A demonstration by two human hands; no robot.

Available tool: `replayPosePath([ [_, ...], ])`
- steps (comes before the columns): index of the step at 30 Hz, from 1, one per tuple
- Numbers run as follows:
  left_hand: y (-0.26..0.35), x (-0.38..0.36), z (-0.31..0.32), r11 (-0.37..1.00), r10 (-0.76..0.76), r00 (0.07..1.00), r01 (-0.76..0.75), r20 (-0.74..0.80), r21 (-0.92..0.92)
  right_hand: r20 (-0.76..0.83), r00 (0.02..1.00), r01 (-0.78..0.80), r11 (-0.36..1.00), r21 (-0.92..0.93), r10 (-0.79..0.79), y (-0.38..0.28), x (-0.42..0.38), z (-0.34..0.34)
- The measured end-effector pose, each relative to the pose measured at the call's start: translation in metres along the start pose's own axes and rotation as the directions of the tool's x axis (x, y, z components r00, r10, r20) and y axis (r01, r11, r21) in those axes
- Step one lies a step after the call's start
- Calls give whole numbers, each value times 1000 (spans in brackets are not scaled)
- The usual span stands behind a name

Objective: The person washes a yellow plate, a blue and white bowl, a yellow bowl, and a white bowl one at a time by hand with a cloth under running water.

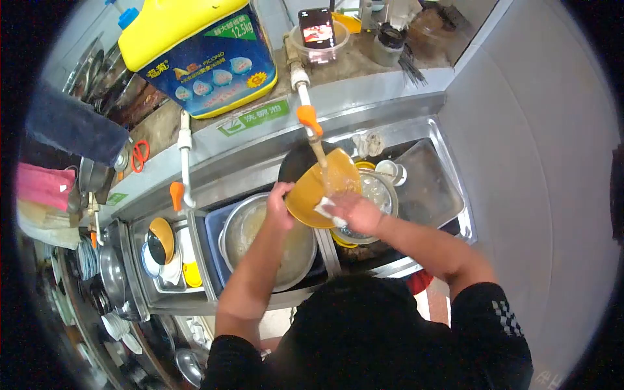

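My left hand (279, 205) grips the left rim of a large yellow bowl (304, 198), which is tilted under the tap (311, 123). Water runs from the tap's spout into the bowl. My right hand (356, 212) is inside the bowl near its right side, closed on a white cloth (329, 209) pressed against the inner wall. Below and to the right, a metal basin (388, 203) of water is partly covered by my right hand and the bowl. A dark round pan (294, 162) lies behind the bowl.
A big metal pot (296, 263) of cloudy water sits in the middle sink. Dishes, including a yellow-and-black bowl (162, 239), fill the left sink. A metal tray (426, 185) leans at right. A detergent jug (214, 71) and a phone (317, 29) stand on the ledge.
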State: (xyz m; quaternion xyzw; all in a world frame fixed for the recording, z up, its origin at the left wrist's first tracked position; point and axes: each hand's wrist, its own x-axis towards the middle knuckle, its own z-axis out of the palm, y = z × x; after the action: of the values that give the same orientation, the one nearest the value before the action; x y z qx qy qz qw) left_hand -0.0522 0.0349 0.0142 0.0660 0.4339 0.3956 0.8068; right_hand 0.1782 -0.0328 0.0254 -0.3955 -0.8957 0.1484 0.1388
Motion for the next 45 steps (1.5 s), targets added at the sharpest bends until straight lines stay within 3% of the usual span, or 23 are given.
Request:
replayPosePath([
  [2, -36, -13, 19, 987, 150, 983, -142, 109, -76, -53, 978, -179, 936, 303, 204, -32, 18, 0],
  [4, -61, -15, 32, 882, 471, 880, -469, -59, 51, 10, 951, -284, 858, 428, 310, -39, 22, 5],
  [8, -10, -11, 1, 971, 138, 943, -189, 303, 144, -67, 997, -16, 991, 130, 25, 12, -9, -3],
  [10, 3, -22, 10, 944, 17, 972, -92, 234, 317, 68, 994, 94, 979, -183, -83, 27, -16, -3],
  [12, -7, -19, 22, 995, 103, 986, -102, 127, -16, 9, 999, 38, 987, -154, -37, 11, -12, 9],
  [13, -24, -16, 31, 994, 107, 985, -105, 134, -17, -77, 996, -35, 997, 65, 40, 0, -4, 11],
  [14, -51, -16, 36, 950, 310, 951, -310, -3, -18, -140, 981, -88, 952, 293, 134, -13, 5, 12],
  [15, -67, -17, 37, 868, 493, 858, -497, -141, 12, -120, 961, -176, 888, 426, 248, -28, 13, 10],
  [16, -65, -15, 30, 869, 492, 859, -495, -143, 13, -119, 961, -177, 886, 428, 250, -25, 10, 15],
  [19, -25, -16, 14, 928, 260, 953, -291, 155, 235, -127, 991, -30, 997, 78, 40, 14, -17, 27],
  [20, -13, -15, 14, 928, 258, 954, -288, 150, 236, -55, 998, -17, 997, -81, 13, 25, -25, 14],
  [22, 3, -12, 17, 893, -43, 996, 3, 80, 449, -37, 999, -12, 991, -133, 7, 26, -28, 16],
  [23, -5, -14, 26, 892, -41, 995, -3, 88, 452, -41, 999, -14, 990, -140, 8, 22, -25, 17],
  [25, -37, -21, 46, 920, 390, 921, -391, 10, 18, -111, 988, -96, 990, 106, 108, 3, -15, 27],
  [28, -57, -4, 24, 851, 473, 881, -450, -21, 271, -40, 946, -274, 857, 436, 323, -21, -8, 33],
  [31, -14, 4, 7, 828, 211, 959, -278, 187, 488, -137, 972, -169, 974, 153, 191, 17, -29, 30],
  [34, 3, 8, 16, 908, 50, 987, -110, 154, 405, -115, 989, -106, 990, -94, 95, 20, -31, 23],
  [36, -23, -2, 40, 966, 144, 990, -138, -12, 218, -97, 970, -224, 974, -10, 222, 3, -22, 25],
  [38, -67, 8, 23, 887, 458, 861, -461, -221, 40, -80, 931, -301, 871, 388, 357, -19, -10, 24],
  [40, -69, -9, 39, 881, 471, 827, -457, -308, 121, -3, 913, -362, 814, 455, 408, -32, -12, 19],
  [42, -55, -7, 24, 950, 273, 948, -238, -164, 201, -84, 943, -291, 922, 255, 321, -5, -36, 32],
  [43, -41, 6, 2, 915, 82, 973, 13, -217, 404, -145, 966, -212, 977, 35, 214, 9, -46, 35],
  [45, -20, 4, 24, 907, -61, 972, 148, -226, 393, -126, 973, -205, 975, -81, 194, 19, -53, 30],
])
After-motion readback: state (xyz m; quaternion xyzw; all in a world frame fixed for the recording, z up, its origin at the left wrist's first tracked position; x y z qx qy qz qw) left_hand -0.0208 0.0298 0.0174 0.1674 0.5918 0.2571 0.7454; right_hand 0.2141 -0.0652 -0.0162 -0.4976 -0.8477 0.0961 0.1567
